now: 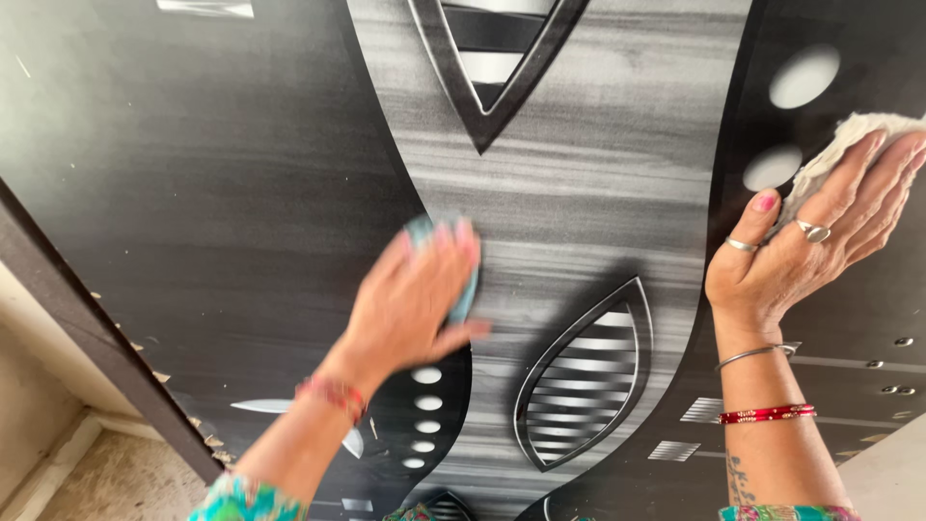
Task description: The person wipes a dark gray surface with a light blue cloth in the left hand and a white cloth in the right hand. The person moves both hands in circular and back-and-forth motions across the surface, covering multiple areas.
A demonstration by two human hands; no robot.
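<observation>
A dark laminated door [222, 164] with a grey wood-grain wave band and silver leaf-shaped inlays fills the view. My left hand [415, 294], blurred by motion, presses a small teal cloth [465, 289] flat against the grey band near the middle. My right hand [820, 241] rests flat on the door's right side, holding a crumpled white cloth [849, 140] under its fingers beside two white oval inlays. Rings sit on the right fingers, and bangles on both wrists.
The door's left edge [92, 333] runs diagonally with chipped laminate flakes along it. Beyond it are a pale wall and a speckled floor [106, 478] at the bottom left. A pale surface [892, 473] shows at the bottom right.
</observation>
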